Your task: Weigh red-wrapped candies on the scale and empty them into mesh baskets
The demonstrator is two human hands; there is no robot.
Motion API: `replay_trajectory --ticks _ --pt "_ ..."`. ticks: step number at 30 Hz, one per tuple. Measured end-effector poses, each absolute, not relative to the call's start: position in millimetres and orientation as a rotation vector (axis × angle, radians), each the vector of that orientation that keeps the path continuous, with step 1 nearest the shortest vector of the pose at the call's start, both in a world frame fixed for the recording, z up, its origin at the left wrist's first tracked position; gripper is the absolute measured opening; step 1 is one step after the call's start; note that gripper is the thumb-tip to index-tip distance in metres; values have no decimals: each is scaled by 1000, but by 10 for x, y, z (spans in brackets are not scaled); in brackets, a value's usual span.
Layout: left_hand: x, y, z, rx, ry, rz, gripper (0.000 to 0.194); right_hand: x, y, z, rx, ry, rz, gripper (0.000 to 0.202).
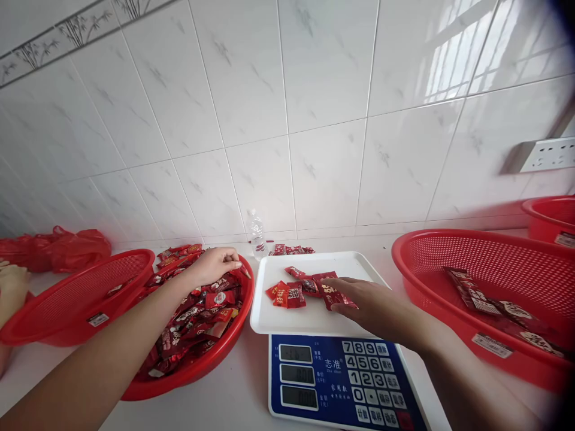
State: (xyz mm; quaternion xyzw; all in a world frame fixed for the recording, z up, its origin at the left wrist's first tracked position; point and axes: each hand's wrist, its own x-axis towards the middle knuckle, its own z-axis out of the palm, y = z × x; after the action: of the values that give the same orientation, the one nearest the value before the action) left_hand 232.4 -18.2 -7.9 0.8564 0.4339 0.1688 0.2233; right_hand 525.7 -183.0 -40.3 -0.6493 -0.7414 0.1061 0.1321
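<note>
My left hand (216, 264) is over the right part of a red basket (246, 299) heaped with red snack packets (220, 299). Its fingers are pinched together near the rim on something small and reddish that I cannot make out. On the white tray (272, 320) of a blue scale lie several small red packets (295, 294). My right hand (359, 296) reaches over the tray's right side, fingers apart and low, touching a dark red packet (329, 288) beneath them.
The scale's keypad (371, 380) faces me. Right of it stands a large red basket (449, 239) with larger packets (476, 293); another (545, 209) is behind. At left are a red basket (135, 260) and red bags (85, 245). A clear bottle (257, 233) stands near the tiled wall.
</note>
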Motion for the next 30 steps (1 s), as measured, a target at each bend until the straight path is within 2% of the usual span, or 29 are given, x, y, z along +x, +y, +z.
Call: replay_trajectory --ticks 4,7,15,18,20,23,25,30 --pt "2582 -259 -166 2304 1034 471 20 5260 -1839 -399 -1883 -2144 308 46" --pt "2786 -354 -282 2339 1092 367 22 5272 -1843 -402 -1882 -2141 290 43" --pt "3243 -626 -515 2366 965 56 84 5245 -1836 -393 -1907 -2169 288 31" --pt "3394 -648 -583 2406 939 39 98 5232 -1826 -406 -1887 -2183 280 32" --pt "3473 -640 -583 2434 886 40 101 5230 -1815 -424 -1867 -2182 291 35" --pt "3554 -617 -558 2495 820 38 97 5226 -1799 -443 -1831 -2178 316 39" --pt "3581 -598 -561 2511 793 95 86 5222 -1794 -445 -1812 -2179 327 40" --pt "3559 -511 -611 2476 829 312 35 5245 -1787 -437 -1814 -2177 317 34"
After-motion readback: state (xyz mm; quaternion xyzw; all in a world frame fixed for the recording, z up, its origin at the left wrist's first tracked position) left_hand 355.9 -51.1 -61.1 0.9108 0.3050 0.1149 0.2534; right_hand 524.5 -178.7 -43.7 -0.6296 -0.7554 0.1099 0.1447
